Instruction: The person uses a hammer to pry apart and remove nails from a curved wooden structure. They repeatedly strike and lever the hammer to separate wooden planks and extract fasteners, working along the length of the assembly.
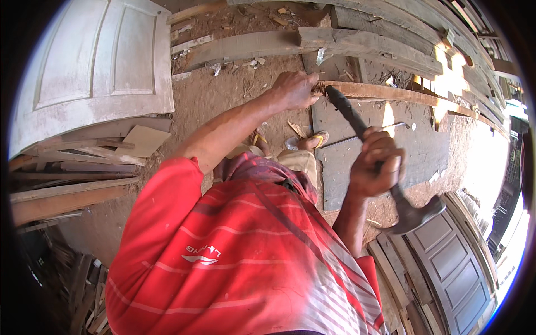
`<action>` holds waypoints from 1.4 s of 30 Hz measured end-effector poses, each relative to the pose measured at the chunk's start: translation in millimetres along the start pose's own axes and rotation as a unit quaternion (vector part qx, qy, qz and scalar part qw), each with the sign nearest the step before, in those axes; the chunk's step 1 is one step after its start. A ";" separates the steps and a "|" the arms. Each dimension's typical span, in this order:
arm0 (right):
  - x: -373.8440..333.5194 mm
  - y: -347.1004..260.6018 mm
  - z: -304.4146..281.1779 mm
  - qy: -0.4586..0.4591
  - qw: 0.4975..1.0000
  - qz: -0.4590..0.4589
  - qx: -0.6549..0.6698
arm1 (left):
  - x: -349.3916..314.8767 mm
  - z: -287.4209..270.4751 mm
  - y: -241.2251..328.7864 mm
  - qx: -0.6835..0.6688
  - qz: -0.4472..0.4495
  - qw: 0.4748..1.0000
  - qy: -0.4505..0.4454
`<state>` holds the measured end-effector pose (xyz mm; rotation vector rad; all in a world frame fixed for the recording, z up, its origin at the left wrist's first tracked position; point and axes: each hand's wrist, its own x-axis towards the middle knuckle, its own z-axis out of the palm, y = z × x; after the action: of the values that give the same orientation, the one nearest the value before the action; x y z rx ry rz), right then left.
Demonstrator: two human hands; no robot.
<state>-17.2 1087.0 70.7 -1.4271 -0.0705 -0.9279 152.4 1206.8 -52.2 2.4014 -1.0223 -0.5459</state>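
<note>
In my right hand (379, 164) is a claw hammer (413, 215), gripped partway along its dark handle. The hammer's head hangs at the lower right, and the handle's far end reaches to the near end of a long narrow wooden plank (379, 90). My left hand (298, 90) is closed at that same plank end, with its fingers curled there. Whether it grips the wood itself or some small piece at its tip cannot be made out. From that end the plank runs off to the right.
Thick timber beams (368, 44) lie across the far side. A white panelled door (106, 61) stands at the far left, above stacked boards (72, 192). A grey sheet (385, 167) lies on the ground with a thin dark bar (365, 134). A grey panelled door (449, 268) is at the lower right.
</note>
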 end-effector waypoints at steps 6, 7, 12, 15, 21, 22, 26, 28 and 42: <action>12.9 8.0 -32.1 0.018 0.995 0.054 0.077 | 0.9 -4.2 2.5 0.002 0.000 1.000 -0.009; 9.5 6.5 -32.6 0.025 0.994 0.060 0.085 | 1.3 -4.9 2.3 0.000 -0.003 1.000 -0.011; 0.1 4.0 -19.8 0.046 0.996 0.026 0.076 | 0.4 -3.3 0.3 -0.004 0.005 1.000 0.000; -4.1 7.0 -20.4 0.012 0.997 0.021 0.074 | 1.4 -4.5 1.4 -0.003 0.005 1.000 -0.004; -14.6 2.6 24.9 -0.071 0.995 -0.046 -0.053 | 2.4 -5.6 2.7 0.002 -0.013 1.000 -0.016; -17.2 1.8 26.1 -0.047 0.997 -0.040 -0.054 | 2.6 -5.7 2.4 0.009 -0.011 1.000 -0.016; -23.0 -0.2 35.6 -0.071 0.991 -0.064 -0.090 | 4.7 -3.6 3.1 0.003 -0.012 1.000 -0.023; -25.5 1.9 36.9 -0.091 0.988 -0.089 -0.089 | 3.8 3.0 -1.7 -0.012 0.006 1.000 0.008; -26.6 4.3 76.6 -0.158 0.954 -0.138 -0.216 | 3.3 7.4 -2.5 0.010 0.000 0.999 0.042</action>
<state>4.1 1165.4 68.0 -2.0049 -0.3283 -0.9701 152.0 1204.0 -60.2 2.4207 -0.9959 -0.4329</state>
